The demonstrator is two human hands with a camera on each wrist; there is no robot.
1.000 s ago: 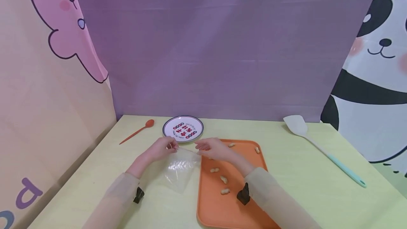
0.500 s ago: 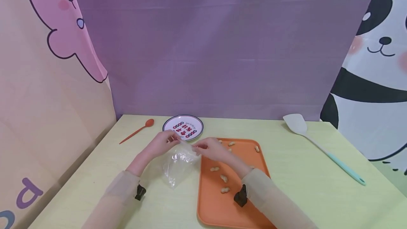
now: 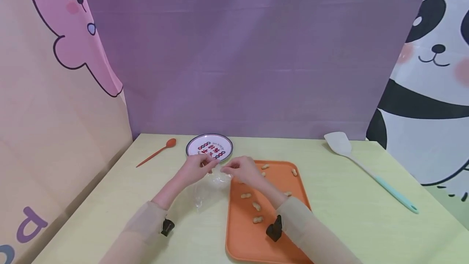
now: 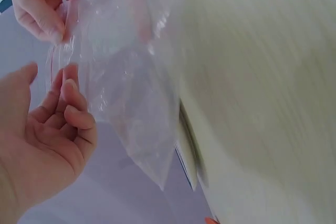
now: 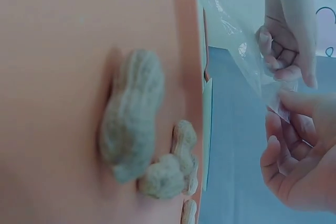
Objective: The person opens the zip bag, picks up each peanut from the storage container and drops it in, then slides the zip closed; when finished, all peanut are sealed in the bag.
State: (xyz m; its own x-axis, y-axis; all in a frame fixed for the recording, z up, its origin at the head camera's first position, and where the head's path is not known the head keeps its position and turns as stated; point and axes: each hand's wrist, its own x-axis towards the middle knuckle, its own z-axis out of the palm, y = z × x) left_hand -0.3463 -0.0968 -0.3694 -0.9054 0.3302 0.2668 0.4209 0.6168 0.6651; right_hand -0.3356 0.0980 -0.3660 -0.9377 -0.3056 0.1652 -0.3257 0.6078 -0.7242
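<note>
A clear plastic zip bag (image 4: 126, 72), with a red line along its mouth, hangs above the table between the hands. My right hand (image 3: 243, 170) pinches it near one end of the mouth; the right wrist view shows this right hand (image 5: 302, 150) with thumb and finger on the film. Close by, my left hand (image 3: 198, 168) is at the mouth edge. In the left wrist view, the left hand's (image 4: 52, 135) thumb stands apart from its loosely bent fingers, whose tips are beside the bag. Whether those fingertips touch the film I cannot tell.
An orange tray (image 3: 238, 239) with several peanuts (image 3: 256, 206) lies under my right forearm. Behind the hands is a white plate (image 3: 194, 146) with red lettering. An orange spoon (image 3: 157, 152) lies at the left, a long-handled spatula (image 3: 366, 168) at the right.
My left hand has moved right along the bag's mouth, close to the right hand, and its thumb now stands off the film. The bag has bunched and shifted under the hands.
</note>
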